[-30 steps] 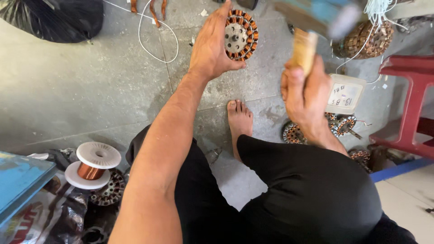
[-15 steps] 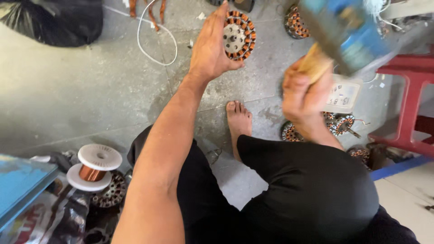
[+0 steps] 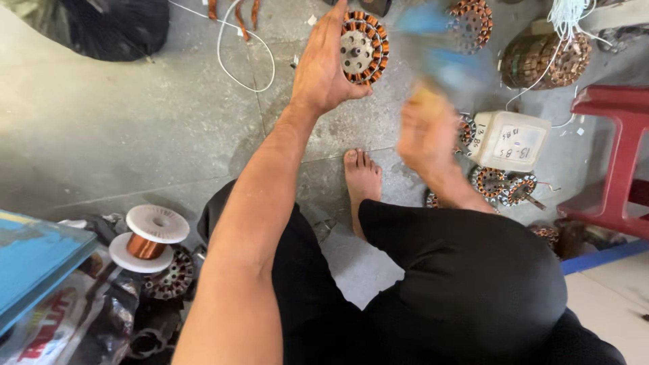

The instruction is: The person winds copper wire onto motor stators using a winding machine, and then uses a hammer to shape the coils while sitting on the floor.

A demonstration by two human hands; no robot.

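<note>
My left hand (image 3: 324,67) presses on the left edge of a round motor stator (image 3: 365,46) wound with copper coils, which lies on the grey floor. My right hand (image 3: 427,135) is blurred with motion and grips the wooden handle of a hammer (image 3: 443,64) with a blue head. The hammer head hangs blurred just right of the stator. My bare foot (image 3: 362,179) rests on the floor below the stator, between my two arms.
A copper wire spool (image 3: 149,236) sits at the lower left by a blue box (image 3: 34,260). More stators (image 3: 541,61) lie at the upper right, with a white plastic container (image 3: 510,140) and a red plastic stool (image 3: 618,155). White cable (image 3: 233,47) loops on the floor.
The hammer has swung down and left toward the stator, and my right hand has dropped with it. My left hand stays on the stator.
</note>
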